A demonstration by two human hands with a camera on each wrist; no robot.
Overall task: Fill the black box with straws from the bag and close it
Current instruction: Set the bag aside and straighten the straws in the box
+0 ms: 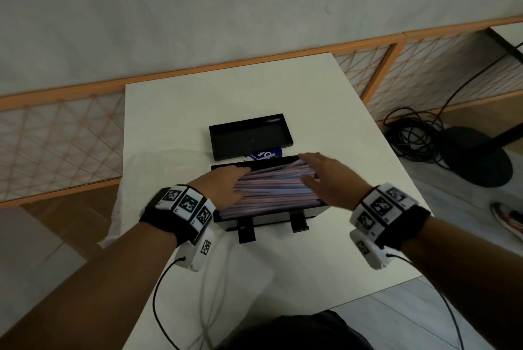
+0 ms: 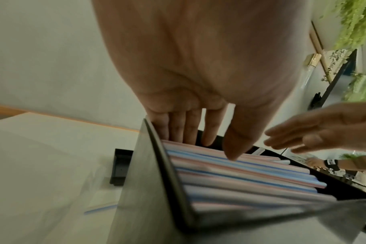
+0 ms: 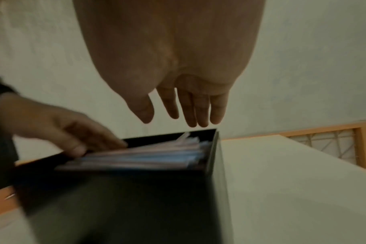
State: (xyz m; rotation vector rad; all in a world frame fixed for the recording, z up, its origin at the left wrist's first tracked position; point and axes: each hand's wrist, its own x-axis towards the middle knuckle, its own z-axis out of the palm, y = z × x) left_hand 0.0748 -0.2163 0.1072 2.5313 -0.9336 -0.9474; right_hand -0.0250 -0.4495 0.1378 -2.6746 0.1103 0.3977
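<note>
The black box (image 1: 271, 219) stands mid-table, packed with pink, blue and white straws (image 1: 271, 188) lying lengthwise. My left hand (image 1: 243, 181) lies flat on the straws at the box's left end, its fingers straight; the left wrist view shows its fingertips (image 2: 188, 140) by the left wall and its thumb on the straws (image 2: 240, 175). My right hand (image 1: 307, 167) hovers open just above the right end, and in the right wrist view its fingers (image 3: 198, 122) hang clear of the straws (image 3: 146, 158). The black lid (image 1: 250, 136) lies upturned behind the box.
A clear plastic bag (image 1: 127, 180) lies left of the box and drapes over the table edge, with a stray straw (image 2: 100, 209) near it. A blue-labelled item (image 1: 264, 155) sits between lid and box. Cables and a round stand base (image 1: 478, 157) are on the floor at right.
</note>
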